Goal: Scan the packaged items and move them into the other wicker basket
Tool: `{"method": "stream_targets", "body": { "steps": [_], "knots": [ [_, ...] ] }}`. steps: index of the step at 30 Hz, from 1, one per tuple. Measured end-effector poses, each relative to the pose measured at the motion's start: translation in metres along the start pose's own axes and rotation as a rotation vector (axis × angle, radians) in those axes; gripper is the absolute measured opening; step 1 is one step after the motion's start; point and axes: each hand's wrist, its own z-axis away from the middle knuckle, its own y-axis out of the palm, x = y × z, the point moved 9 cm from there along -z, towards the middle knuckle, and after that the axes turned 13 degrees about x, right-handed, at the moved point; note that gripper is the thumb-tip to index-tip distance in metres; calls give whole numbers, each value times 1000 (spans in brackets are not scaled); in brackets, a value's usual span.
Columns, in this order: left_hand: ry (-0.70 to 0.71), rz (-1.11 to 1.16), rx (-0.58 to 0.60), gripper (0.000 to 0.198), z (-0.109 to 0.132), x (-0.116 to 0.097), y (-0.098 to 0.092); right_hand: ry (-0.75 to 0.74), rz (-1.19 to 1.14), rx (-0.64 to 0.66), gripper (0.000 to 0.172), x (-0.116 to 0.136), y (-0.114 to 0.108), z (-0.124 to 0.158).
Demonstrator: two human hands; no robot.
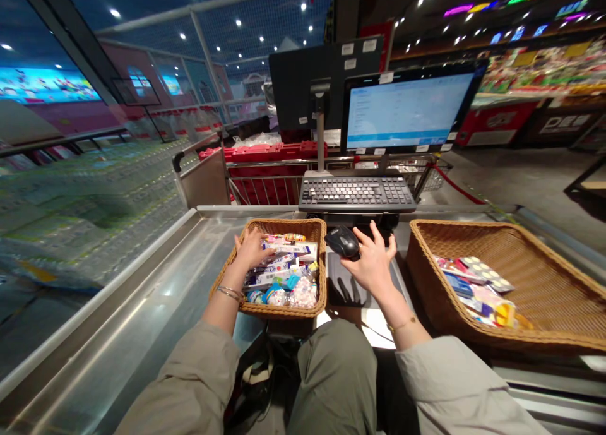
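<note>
My left hand (252,250) is in the left wicker basket (322,277), fingers apart over the packages near its back left side. Long white and blue boxes (277,276) lie beside and below it; whether the fingertips touch one I cannot tell. At the front of that basket are blue-capped clear containers (275,294) and a clear pack of small pale pieces (303,293). My right hand (374,261) has a black handheld barcode scanner (343,241) between thumb and index finger, its head pointing left. The other fingers are spread, and the scanner's handle is mostly hidden.
A larger wicker basket (544,271) holding several packages (473,286) stands at the right. Behind the counter are a keyboard (357,190), a lit monitor (407,110) and a second screen (303,84) seen from behind. A metal counter (142,309) runs along the left.
</note>
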Motion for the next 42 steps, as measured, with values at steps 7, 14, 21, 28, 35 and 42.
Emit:
{"method": "stream_targets", "body": {
  "steps": [7, 14, 21, 28, 35, 42],
  "knots": [
    [208, -238, 14, 46, -5, -58, 18, 8, 0, 4, 18, -1, 1, 0],
    [264, -304, 67, 24, -17, -80, 42, 22, -5, 6, 19, -3, -2, 1],
    [291, -331, 52, 14, -14, -83, 46, 33, -6, 9, 17, -8, -1, 1],
    [313, -377, -7, 16, -9, -95, 47, 47, -6, 15, 18, -11, -1, -1],
    [339, -375, 0, 7, -5, -100, 46, 49, -13, 2, 18, -11, -2, 1],
    [338, -339, -133, 8, 1, -100, 16, 80, 1, -35, 15, -14, -6, 2]
  ]
}}
